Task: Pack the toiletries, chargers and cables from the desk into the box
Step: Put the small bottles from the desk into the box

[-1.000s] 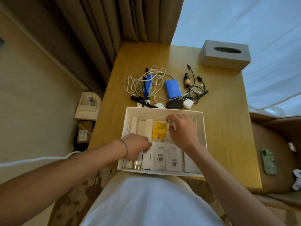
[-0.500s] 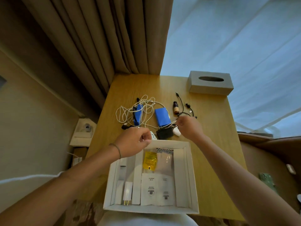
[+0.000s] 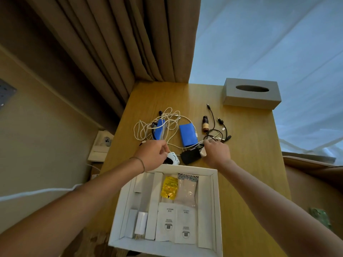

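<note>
The left hand (image 3: 155,154) is curled over a small white charger (image 3: 173,158) just beyond the far rim of the box, with the fingers bent around its near end; the charger is grasped at the desk surface. The right hand (image 3: 216,153) is closed on a small white plug (image 3: 203,152) that lies against a black adapter (image 3: 191,156), with thin black cables (image 3: 215,127) and a white lead running out from under the knuckles. Whether those cables are also pinched cannot be told.

Between the hands and slightly farther off, a blue rectangular power bank (image 3: 188,134) is seen lying flat on the wooden desk (image 3: 250,154). To its left a tangle of white cable (image 3: 157,125) is looped over a second blue item (image 3: 159,129). A small brown bottle (image 3: 205,124) is stood upright to the right of the power bank, among the black cables.

The white box (image 3: 214,210) is set at the near edge of the desk, open. Inside, a yellow sachet (image 3: 169,186), a clear packet (image 3: 187,190), two white sachets (image 3: 176,224) and a white wall plug (image 3: 141,222) are laid between white dividers.

A grey tissue box (image 3: 251,93) is placed at the far right corner of the desk, well apart from the cables. Brown curtains (image 3: 120,43) hang behind.
</note>
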Available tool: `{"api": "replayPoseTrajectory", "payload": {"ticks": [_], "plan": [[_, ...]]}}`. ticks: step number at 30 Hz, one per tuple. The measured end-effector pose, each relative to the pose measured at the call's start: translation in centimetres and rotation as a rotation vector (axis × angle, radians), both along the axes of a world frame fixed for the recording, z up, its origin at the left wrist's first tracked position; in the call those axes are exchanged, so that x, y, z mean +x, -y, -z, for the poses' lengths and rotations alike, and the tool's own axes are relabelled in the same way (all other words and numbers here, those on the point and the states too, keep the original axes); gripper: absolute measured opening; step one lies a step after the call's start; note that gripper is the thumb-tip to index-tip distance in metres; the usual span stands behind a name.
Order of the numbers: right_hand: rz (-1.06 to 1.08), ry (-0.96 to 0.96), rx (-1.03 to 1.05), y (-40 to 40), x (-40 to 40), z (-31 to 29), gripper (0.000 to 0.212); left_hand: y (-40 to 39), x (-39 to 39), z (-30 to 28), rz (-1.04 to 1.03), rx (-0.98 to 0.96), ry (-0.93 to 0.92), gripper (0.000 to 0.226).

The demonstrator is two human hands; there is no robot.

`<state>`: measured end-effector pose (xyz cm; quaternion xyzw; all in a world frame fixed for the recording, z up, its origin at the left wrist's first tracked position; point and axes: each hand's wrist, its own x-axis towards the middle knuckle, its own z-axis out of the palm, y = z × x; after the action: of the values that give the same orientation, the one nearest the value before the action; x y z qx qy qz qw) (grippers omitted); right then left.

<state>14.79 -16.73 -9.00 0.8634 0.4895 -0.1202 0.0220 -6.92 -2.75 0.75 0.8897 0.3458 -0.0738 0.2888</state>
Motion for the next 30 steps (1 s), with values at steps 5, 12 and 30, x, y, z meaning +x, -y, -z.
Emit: {"api": "replayPoseTrajectory", "payload": {"ticks": [5, 12, 30], "plan": [[-0.048, -0.045, 0.032, 0.3, 0.4, 0.3, 0.051, -0.1, 2.0, 1.4, 0.042, 0.047, -0.092, 0.010], [0.090, -0.336, 0.048, 1.5, 1.6, -2.6, 0.044, -1.2, 4.6, 4.2, 0.125, 0.115, -0.277, 0.016], [0.657, -1.755, 0.577, 4.2, -3.3, -12.2, 0.036, -1.3, 6.9, 7.1, 0.268, 0.123, -0.366, 0.049]]}}
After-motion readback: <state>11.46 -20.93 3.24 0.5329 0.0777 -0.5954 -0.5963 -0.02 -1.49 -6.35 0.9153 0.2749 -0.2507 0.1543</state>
